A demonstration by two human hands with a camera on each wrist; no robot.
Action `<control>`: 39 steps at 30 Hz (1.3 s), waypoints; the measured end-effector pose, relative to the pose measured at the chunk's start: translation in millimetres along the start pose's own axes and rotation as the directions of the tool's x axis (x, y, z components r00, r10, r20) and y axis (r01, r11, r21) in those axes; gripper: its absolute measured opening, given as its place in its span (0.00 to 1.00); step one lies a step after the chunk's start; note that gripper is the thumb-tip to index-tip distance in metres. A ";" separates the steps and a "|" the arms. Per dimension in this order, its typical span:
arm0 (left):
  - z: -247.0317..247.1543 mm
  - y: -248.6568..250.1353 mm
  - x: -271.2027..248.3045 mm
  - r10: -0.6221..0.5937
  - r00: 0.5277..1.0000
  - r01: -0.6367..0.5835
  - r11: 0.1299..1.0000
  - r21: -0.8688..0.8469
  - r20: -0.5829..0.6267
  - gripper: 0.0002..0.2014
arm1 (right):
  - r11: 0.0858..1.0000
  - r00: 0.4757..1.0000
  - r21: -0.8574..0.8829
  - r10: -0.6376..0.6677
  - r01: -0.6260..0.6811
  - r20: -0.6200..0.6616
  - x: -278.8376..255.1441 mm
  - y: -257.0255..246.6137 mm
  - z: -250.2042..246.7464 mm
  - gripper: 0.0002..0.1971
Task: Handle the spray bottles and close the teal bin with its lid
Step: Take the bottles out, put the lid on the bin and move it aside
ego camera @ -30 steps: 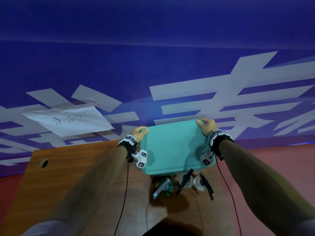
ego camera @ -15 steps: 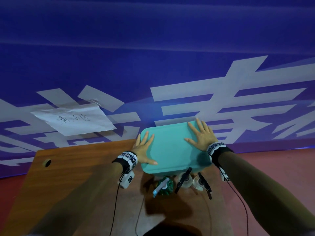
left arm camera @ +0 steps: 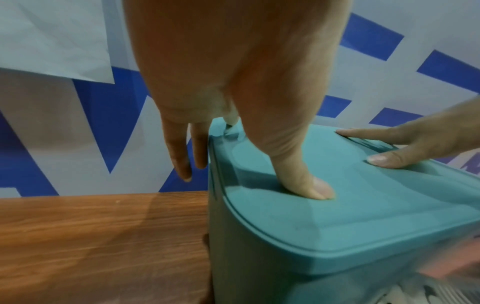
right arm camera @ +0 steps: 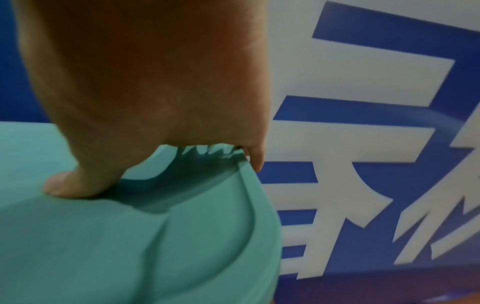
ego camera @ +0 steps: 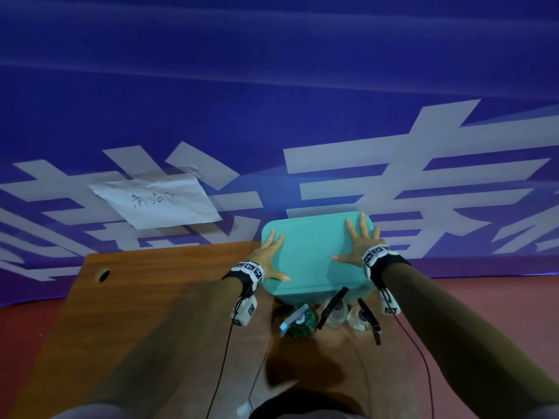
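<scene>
The teal lid lies flat on top of the teal bin at the far side of the wooden table. My left hand presses flat on the lid's left edge, thumb on top, two fingers hanging past the side. My right hand presses flat with spread fingers on the lid's right part. In front of the bin stand three spray bottles: a green one with a light blue trigger head and two clear ones with black trigger heads.
A blue banner with large white characters hangs right behind the table. A white paper with handwriting is stuck on it at the left. The table has a cable hole at its far left. Red floor lies to the right.
One second ago both hands gripped the lid by its far corners above the bin. Now the lid sits on the bin and both hands lie flat on top of it.
</scene>
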State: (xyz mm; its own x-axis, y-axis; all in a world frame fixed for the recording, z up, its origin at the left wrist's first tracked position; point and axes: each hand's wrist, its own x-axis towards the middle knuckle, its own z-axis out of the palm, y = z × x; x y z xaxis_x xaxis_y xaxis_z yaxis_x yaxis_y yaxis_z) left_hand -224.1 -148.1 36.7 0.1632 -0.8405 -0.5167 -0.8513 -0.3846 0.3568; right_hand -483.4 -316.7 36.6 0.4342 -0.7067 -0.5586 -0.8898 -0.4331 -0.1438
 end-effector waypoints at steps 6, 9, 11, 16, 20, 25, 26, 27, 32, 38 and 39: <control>5.6 7.7 -9.6 -0.109 0.992 0.117 0.985 0.129 -0.065 0.63 | 0.994 0.997 0.104 0.049 -0.043 -0.055 -14.7 -3.6 17.3 0.55; 14.1 20.3 -31.2 -0.051 0.970 0.093 0.982 0.167 -0.239 0.54 | 0.994 0.994 0.096 0.063 -0.054 -0.089 -30.1 -3.3 23.3 0.47; 19.1 28.1 -51.7 0.098 0.918 -0.025 0.982 0.190 -0.385 0.39 | 0.991 0.990 0.123 0.072 -0.056 -0.125 -42.1 -2.5 25.3 0.41; 46.9 39.1 -94.4 0.237 0.872 -0.171 0.967 0.187 -0.429 0.09 | 0.938 0.903 0.327 0.035 0.119 -0.429 -69.4 -15.2 24.9 0.28; 74.0 44.1 -113.8 0.179 0.921 -0.118 0.975 0.190 -0.346 0.14 | 0.875 0.850 0.364 -0.095 0.320 -0.517 -98.8 -43.1 25.2 0.21; 106.2 46.5 -114.2 0.014 0.966 0.033 0.984 0.177 -0.259 0.22 | 0.854 0.748 0.193 -0.287 0.482 -0.598 -133.7 -60.8 43.9 0.16; 111.8 47.9 -113.0 -0.022 0.969 0.064 0.984 0.166 -0.246 0.21 | 0.862 0.758 0.157 -0.321 0.482 -0.567 -137.7 -61.2 49.3 0.17; 117.0 50.1 -111.8 -0.050 0.970 0.090 0.983 0.159 -0.236 0.21 | 0.872 0.776 0.119 -0.350 0.474 -0.525 -140.5 -59.3 55.2 0.20; 133.0 62.4 -105.7 -0.118 0.964 0.155 0.977 0.146 -0.239 0.14 | 0.902 0.847 -0.019 -0.412 0.431 -0.335 -146.7 -37.0 79.9 0.39; 133.9 69.5 -105.2 -0.192 0.951 0.229 0.964 0.134 -0.242 0.07 | 0.877 0.839 -0.258 -0.469 0.405 -0.277 -154.4 -27.3 89.6 0.30; 133.6 68.8 -106.1 -0.198 0.949 0.235 0.963 0.130 -0.246 0.07 | 0.876 0.846 -0.288 -0.461 0.386 -0.268 -155.1 -28.6 88.2 0.26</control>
State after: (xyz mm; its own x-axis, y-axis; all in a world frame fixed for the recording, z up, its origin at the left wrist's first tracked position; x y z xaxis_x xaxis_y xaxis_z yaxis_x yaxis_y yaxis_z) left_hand -366.6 -34.3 12.0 0.4461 -0.8154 -0.3689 -0.8468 -0.5180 0.1210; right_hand -537.6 -145.4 55.3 0.8149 -0.5483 -0.1880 -0.5718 -0.8134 -0.1063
